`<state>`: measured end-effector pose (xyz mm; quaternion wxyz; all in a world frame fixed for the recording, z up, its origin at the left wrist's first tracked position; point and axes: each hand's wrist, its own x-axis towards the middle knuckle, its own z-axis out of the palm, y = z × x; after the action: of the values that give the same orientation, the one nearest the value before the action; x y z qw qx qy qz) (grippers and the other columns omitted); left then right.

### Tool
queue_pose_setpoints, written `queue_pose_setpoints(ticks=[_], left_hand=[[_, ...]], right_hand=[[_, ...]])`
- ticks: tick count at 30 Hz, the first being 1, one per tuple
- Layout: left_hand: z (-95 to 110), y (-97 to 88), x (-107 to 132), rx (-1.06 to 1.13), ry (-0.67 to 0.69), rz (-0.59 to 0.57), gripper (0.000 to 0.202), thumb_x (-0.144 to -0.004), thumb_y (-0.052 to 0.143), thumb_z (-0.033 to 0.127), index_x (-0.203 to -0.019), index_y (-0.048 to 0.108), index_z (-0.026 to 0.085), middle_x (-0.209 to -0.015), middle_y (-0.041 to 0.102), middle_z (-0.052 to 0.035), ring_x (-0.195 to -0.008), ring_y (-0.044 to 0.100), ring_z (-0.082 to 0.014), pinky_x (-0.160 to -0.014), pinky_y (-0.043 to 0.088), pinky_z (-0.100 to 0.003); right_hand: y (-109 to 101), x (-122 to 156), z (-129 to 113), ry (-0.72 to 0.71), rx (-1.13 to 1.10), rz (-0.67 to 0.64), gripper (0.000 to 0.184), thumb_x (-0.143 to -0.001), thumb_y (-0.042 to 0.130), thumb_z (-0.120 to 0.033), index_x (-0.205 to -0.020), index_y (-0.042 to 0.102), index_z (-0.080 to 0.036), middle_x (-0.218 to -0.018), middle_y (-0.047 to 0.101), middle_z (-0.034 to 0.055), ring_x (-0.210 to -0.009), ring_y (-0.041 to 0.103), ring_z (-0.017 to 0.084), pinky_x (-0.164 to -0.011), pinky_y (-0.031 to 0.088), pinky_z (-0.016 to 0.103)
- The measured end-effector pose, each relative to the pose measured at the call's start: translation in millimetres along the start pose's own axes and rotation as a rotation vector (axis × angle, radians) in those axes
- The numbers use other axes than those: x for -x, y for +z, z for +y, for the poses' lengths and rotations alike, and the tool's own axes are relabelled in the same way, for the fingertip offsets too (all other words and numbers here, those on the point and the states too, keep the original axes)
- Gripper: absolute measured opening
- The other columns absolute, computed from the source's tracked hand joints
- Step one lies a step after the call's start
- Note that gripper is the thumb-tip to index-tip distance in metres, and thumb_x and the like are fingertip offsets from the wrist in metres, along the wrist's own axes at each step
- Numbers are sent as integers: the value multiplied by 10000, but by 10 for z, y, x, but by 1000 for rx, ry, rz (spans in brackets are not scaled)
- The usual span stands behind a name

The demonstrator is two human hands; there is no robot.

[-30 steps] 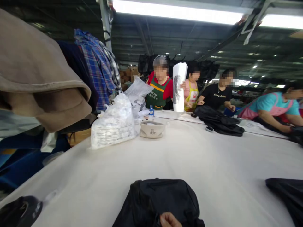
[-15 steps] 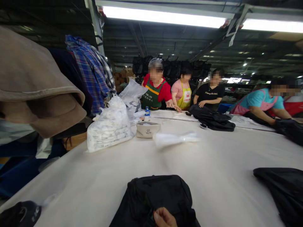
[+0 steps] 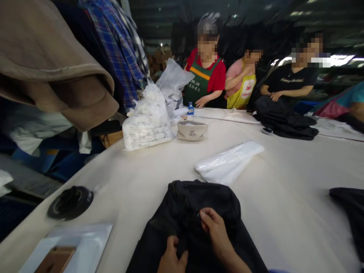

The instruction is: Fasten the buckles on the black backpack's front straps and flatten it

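A black fabric bag (image 3: 212,197), which looks like a backpack, lies on the table in front of me. My right hand (image 3: 214,227) is over its middle, thumb and forefinger pinched together on a small dark piece that I cannot make out. Lower and to the left, my left hand (image 3: 173,258) has its thumb and fingers curled around a fold of the bag's black fabric. Just beyond the bag's top edge lies a folded clear plastic bag (image 3: 227,163).
Far left on the table stand a stuffed white plastic sack (image 3: 148,121) and a beige pouch (image 3: 192,131). Nearer are a black roll (image 3: 70,203) and a phone (image 3: 55,259) on white sheets. Clothes (image 3: 57,68) hang at left. Several people stand across the table; another black bag (image 3: 348,212) lies right.
My view has tipped downward. My left hand has come into view on the black bag. The clear plastic bag, blurred in motion before, now lies still on the table.
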<state>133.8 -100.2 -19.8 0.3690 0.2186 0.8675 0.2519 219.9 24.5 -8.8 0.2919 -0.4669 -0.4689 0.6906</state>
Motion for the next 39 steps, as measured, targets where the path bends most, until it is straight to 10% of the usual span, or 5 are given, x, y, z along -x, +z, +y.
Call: queue_pose_setpoints(ticks=[15,25,31,39], left_hand=[[-95,78,62,208,-31,53,138,-744,480,176,-870,502,225,-772,633,-12,-767,580,-183,-672,376,-271],[-135,70,18,217,-37,42,49,-710,524,199,-748,499,216,-587,535,34,-578,523,-149,-553,336,-259],[-112,-1,-15,285,-59,-76,202,-735,465,247,-555,379,218,-425,369,72,-373,417,-111,-461,280,-254],[-244,-9,6,367,-19,-212,183,-681,446,219,-529,346,213,-435,344,73,-368,403,-103,-423,270,-240]], right_hand=[[21,-175,134,44,-14,2,311,-627,666,-460,-692,575,-170,-479,462,-47,-462,353,80,-464,265,237],[-77,392,46,-349,436,-240,145,-793,515,-339,-747,597,-228,-666,523,6,-599,502,122,-575,421,234],[-140,433,234,-120,331,-1,310,-707,581,-485,-854,604,-213,-737,590,30,-631,551,141,-595,474,237],[12,103,42,-68,249,-38,313,-692,592,-497,-760,580,-192,-550,506,-29,-525,457,103,-513,388,230]])
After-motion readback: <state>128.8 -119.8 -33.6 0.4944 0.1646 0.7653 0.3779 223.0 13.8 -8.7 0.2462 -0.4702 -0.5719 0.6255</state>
